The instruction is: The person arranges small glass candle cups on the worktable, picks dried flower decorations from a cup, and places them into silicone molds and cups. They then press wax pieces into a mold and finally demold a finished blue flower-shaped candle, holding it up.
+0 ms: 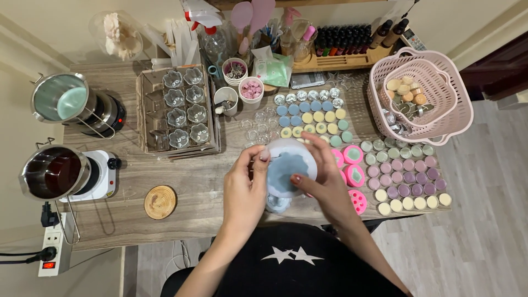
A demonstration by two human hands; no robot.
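Both of my hands hold a round white silicone mould with pale blue wax in its middle, just above the table's near edge. My left hand grips its left rim, fingertips at the top. My right hand holds the right rim, thumb pressing on the blue centre. A second pale blue piece shows just below the mould between my hands. Pink moulds lie to the right, partly hidden by my right hand.
Rows of small wax-filled tins cover the table's right side, more tins lie behind the mould. A pink basket stands at back right. A box of flower-shaped glass holders, two melting pots on hotplates and a round wooden coaster are on the left.
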